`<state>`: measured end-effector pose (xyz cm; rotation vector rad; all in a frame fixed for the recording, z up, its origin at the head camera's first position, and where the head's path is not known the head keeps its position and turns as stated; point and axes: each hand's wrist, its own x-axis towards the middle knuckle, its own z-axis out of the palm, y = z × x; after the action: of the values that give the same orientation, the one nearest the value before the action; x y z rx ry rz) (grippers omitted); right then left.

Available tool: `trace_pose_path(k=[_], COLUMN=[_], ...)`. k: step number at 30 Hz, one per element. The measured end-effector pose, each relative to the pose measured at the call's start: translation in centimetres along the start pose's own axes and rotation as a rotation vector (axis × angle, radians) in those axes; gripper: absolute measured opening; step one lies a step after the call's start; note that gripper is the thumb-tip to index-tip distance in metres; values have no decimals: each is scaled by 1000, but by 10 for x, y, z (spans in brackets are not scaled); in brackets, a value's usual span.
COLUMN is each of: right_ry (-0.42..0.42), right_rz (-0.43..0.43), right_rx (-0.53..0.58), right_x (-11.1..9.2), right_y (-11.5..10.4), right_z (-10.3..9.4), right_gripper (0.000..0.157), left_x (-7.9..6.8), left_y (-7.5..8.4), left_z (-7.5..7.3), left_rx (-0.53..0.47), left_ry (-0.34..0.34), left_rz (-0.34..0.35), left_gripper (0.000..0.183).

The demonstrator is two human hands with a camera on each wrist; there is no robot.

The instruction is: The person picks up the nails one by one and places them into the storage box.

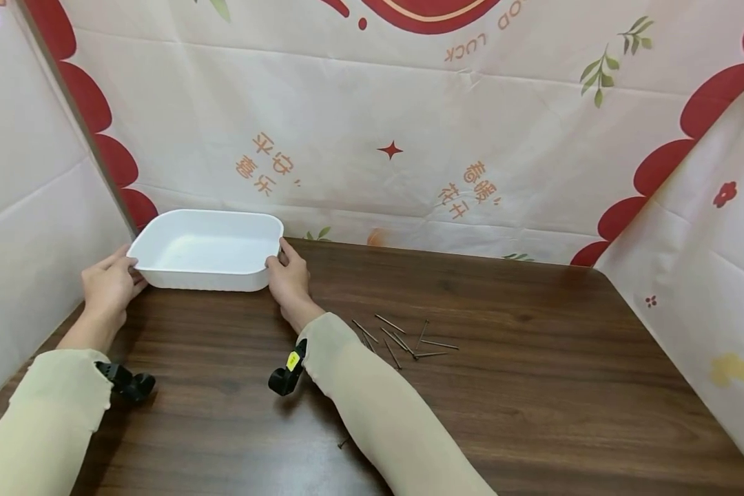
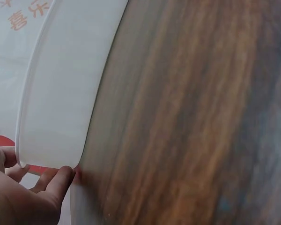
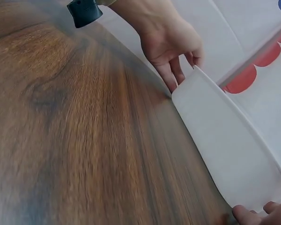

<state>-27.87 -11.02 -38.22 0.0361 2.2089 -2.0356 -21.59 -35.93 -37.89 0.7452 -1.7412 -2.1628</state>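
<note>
The white tub (image 1: 204, 241) sits at the far left corner of the wooden table (image 1: 564, 393), its back side close to the patterned back cloth (image 1: 359, 172) and its left end near the left side cloth (image 1: 37, 179), so there is little room behind it or on that side. Room opens toward the near side and to the right, where the wood runs to an edge along the right side cloth (image 1: 700, 289). A loose heap of nails (image 1: 403, 343) lies right of the tub and nearer the person, well apart from it; one more nail (image 1: 344, 443) shows partly beside the right sleeve (image 1: 378, 399). The left hand (image 1: 108, 282) grips the tub's left end, thumb up by the rim, the other fingers bent in lower down against the wall — the left wrist view shows a fingertip at the bottom corner. The right hand (image 1: 290, 279) holds the opposite end, thumb and fingers clamped on the wall, with fingertips at the lower edge in the right wrist view. The tub looks level between them — whether its base bears fully on the wood, I cannot tell.
</note>
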Motion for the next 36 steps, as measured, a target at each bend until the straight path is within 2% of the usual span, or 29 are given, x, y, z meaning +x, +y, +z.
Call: trace_pose_path(k=[9, 18, 26, 31, 36], right_ry=[47, 33, 15, 16, 15], right_rz=[21, 44, 49, 48, 35], right_rx=[31, 113, 120, 99, 89], right_x=[2, 3, 1, 1, 0], right_y=[-1, 0, 0, 2, 3], right_z=[-19, -40, -56, -71, -91], right_gripper=[57, 59, 59, 59, 60], left_x=[-5, -9, -9, -12, -16], left_y=[1, -2, -3, -6, -9], left_z=[12, 29, 42, 53, 67], left_rx=[21, 48, 119, 137, 190], left_ry=[-21, -45, -38, -68, -127], left_rz=[-3, 18, -13, -14, 16], left_gripper=[57, 56, 54, 54, 53])
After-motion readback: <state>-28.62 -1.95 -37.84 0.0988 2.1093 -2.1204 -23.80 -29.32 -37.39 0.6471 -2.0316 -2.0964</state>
